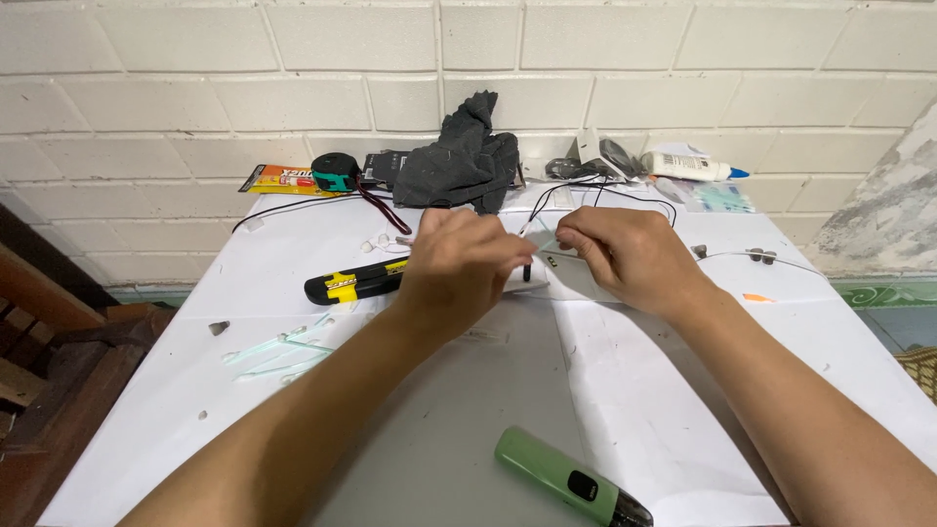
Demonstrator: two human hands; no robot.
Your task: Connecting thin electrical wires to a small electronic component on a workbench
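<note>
Both hands meet over the middle of the table point(195, 390), toward its far edge. The left hand point(467, 268) is curled, fingertips pinching a small white part point(527, 278) with a short black stub. The right hand point(625, 256) is also curled, fingers closed on the same part's right end, where thin black wires point(595, 190) run off toward the far edge. Just left of the left hand lies a yellow-black knife point(353, 283). Clear strips point(283, 349) lie nearer the left edge. A green device point(571, 480) sits at the near edge, well apart from the hands. Along the far edge: a tape measure point(335, 172), dark cloth point(461, 156), glue bottle point(688, 166). The table is paper-covered, against a white brick wall point(244, 59).
</note>
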